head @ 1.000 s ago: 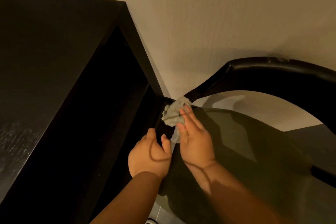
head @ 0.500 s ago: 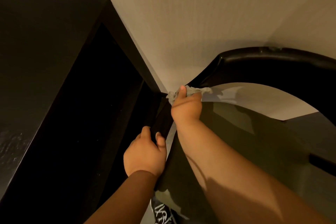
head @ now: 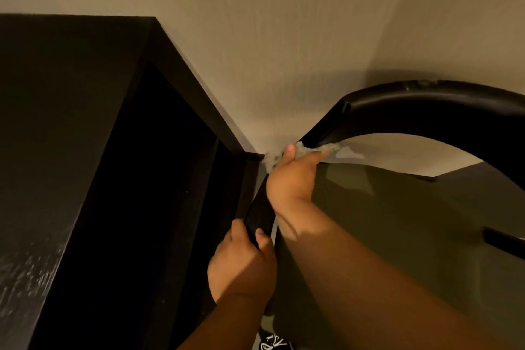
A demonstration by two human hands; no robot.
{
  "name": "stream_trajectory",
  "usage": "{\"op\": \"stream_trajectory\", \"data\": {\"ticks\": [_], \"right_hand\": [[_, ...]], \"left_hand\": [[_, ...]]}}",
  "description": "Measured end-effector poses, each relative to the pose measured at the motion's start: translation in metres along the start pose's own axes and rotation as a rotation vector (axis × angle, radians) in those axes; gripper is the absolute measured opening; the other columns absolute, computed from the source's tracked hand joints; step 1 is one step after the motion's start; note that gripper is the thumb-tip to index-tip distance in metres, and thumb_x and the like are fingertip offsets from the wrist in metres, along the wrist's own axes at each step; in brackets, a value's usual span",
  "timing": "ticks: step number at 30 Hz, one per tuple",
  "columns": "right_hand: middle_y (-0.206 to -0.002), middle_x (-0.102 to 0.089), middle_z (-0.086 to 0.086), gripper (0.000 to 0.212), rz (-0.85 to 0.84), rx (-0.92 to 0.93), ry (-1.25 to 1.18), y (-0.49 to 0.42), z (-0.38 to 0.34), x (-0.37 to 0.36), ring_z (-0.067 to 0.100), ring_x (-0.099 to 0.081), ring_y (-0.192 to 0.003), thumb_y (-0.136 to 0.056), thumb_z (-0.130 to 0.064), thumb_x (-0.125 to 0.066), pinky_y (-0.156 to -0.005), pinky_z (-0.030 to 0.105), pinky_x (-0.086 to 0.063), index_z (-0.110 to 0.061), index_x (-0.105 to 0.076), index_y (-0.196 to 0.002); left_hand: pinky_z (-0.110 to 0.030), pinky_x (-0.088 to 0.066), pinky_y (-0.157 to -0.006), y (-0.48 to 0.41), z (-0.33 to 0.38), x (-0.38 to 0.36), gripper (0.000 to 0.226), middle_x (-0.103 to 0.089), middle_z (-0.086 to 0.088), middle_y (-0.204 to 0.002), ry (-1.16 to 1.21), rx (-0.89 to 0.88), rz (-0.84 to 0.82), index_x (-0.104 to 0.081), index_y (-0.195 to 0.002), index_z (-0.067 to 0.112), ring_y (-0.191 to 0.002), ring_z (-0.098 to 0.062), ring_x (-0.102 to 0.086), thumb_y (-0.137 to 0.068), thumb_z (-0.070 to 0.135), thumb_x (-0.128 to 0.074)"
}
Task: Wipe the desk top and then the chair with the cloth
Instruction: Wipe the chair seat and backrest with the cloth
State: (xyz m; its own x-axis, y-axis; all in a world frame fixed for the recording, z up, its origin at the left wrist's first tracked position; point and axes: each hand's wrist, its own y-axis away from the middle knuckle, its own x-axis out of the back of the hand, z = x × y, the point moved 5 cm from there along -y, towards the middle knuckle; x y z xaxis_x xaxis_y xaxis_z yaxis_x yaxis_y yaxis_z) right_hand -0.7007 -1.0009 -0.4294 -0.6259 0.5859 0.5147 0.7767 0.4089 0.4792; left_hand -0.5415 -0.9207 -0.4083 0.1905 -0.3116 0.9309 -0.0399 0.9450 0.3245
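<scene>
Cloth: grey cloth (head: 271,158) bunched at the foot of the chair back rail (head: 426,105), beside the surface (head: 56,122) far corner; a second ago it lay on the seat (head: 397,221) corner.
Right grip: right hand (head: 292,179) curled round the cloth.
Left grip: left hand (head: 244,267) still clasps the chair's black side edge (head: 260,216).

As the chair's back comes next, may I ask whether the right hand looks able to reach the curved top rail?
Probably yes: the right hand holds the cloth at the lower end of the top rail, and nothing blocks its curve; the left hand grips the side bar.
</scene>
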Motion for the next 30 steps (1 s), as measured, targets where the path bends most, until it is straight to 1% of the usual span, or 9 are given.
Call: {"op": "stream_trajectory", "data": {"ticks": [2, 5, 9, 15, 19, 22, 25, 28, 30], "right_hand": [[-0.168, -0.014, 0.016, 0.080, -0.046, 0.099, 0.028, 0.020, 0.008, -0.003, 0.027, -0.024, -0.153, -0.108, -0.042, -0.040, -0.115, 0.014, -0.007, -0.002, 0.006, -0.160], [-0.170, -0.003, 0.014, 0.082, -0.094, 0.150, -0.058, 0.020, 0.005, 0.004, 0.026, -0.023, -0.152, -0.108, -0.037, -0.042, -0.109, 0.010, -0.009, -0.001, 0.009, -0.160], [-0.169, -0.007, 0.017, 0.076, 0.109, 0.015, -0.346, -0.023, -0.027, 0.039, 0.027, -0.016, -0.155, -0.109, -0.034, -0.040, -0.120, 0.022, -0.005, -0.001, 0.007, -0.159], [-0.168, 0.017, 0.015, 0.091, -0.035, 0.090, -0.274, -0.004, -0.017, 0.029, 0.022, -0.006, -0.154, -0.106, -0.041, -0.047, -0.090, -0.009, 0.004, -0.004, 0.017, -0.158], [-0.165, 0.029, 0.013, 0.118, -0.261, 0.065, -0.101, -0.003, -0.009, 0.020, 0.029, -0.026, -0.151, -0.097, -0.038, -0.066, -0.092, 0.013, -0.030, -0.007, 0.034, -0.151], [-0.164, 0.032, 0.010, 0.120, -0.368, 0.121, -0.069, -0.003, -0.003, 0.028, 0.025, -0.022, -0.150, -0.096, -0.032, -0.068, -0.082, 0.002, -0.022, -0.006, 0.036, -0.150], [-0.166, 0.030, 0.008, 0.115, -0.418, 0.242, 0.001, 0.004, 0.011, 0.029, 0.026, -0.024, -0.148, -0.099, -0.032, -0.065, -0.091, 0.003, -0.016, -0.006, 0.034, -0.151], [-0.166, 0.025, 0.016, 0.105, -0.278, 0.279, 0.040, -0.005, 0.009, 0.030, 0.032, -0.038, -0.143, -0.102, -0.036, -0.059, -0.099, 0.012, -0.024, -0.001, 0.025, -0.154], [-0.165, 0.027, 0.019, 0.106, -0.156, 0.204, -0.066, -0.021, -0.001, 0.034, 0.033, -0.031, -0.148, -0.102, -0.039, -0.059, -0.103, 0.012, -0.021, 0.001, 0.023, -0.154]], "left_hand": [[-0.033, -0.040, -0.066, -0.001, 0.001, 0.001, 0.047, -0.065, 0.006, -0.110, -0.011, -0.020, -0.003, -0.048, -0.131, 0.024, -0.094, -0.017, -0.065, -0.100, 0.053, -0.028], [-0.033, -0.041, -0.060, 0.001, 0.002, -0.001, 0.051, -0.068, 0.001, -0.101, 0.001, -0.040, -0.003, -0.055, -0.125, 0.019, -0.084, -0.020, -0.066, -0.096, 0.052, -0.029], [-0.034, -0.049, -0.057, 0.001, 0.001, -0.003, 0.046, -0.068, 0.000, -0.092, 0.048, -0.047, 0.034, -0.058, -0.118, 0.017, -0.075, -0.022, -0.066, -0.097, 0.049, -0.033], [-0.031, -0.038, -0.053, 0.002, 0.002, -0.002, 0.035, -0.065, -0.001, -0.083, 0.041, -0.054, 0.087, -0.060, -0.112, 0.015, -0.068, -0.023, -0.063, -0.098, 0.044, -0.045], [-0.032, -0.038, -0.055, 0.002, 0.001, -0.003, 0.042, -0.064, 0.001, -0.088, 0.004, -0.046, 0.081, -0.058, -0.118, 0.016, -0.071, -0.021, -0.060, -0.098, 0.048, -0.039], [-0.032, -0.038, -0.058, 0.003, 0.002, -0.001, 0.047, -0.066, 0.001, -0.093, -0.010, -0.039, 0.089, -0.056, -0.123, 0.018, -0.078, -0.021, -0.065, -0.097, 0.050, -0.034], [-0.032, -0.036, -0.058, 0.003, 0.004, 0.001, 0.047, -0.064, 0.004, -0.095, -0.046, -0.010, 0.069, -0.051, -0.127, 0.023, -0.080, -0.017, -0.063, -0.098, 0.052, -0.030], [-0.032, -0.039, -0.061, 0.002, 0.003, -0.001, 0.048, -0.064, 0.004, -0.101, -0.052, 0.014, 0.055, -0.049, -0.131, 0.024, -0.085, -0.017, -0.064, -0.099, 0.053, -0.031], [-0.032, -0.041, -0.062, 0.001, 0.002, -0.002, 0.046, -0.064, 0.004, -0.101, -0.043, 0.026, 0.043, -0.049, -0.131, 0.024, -0.085, -0.017, -0.064, -0.099, 0.053, -0.032]]}}
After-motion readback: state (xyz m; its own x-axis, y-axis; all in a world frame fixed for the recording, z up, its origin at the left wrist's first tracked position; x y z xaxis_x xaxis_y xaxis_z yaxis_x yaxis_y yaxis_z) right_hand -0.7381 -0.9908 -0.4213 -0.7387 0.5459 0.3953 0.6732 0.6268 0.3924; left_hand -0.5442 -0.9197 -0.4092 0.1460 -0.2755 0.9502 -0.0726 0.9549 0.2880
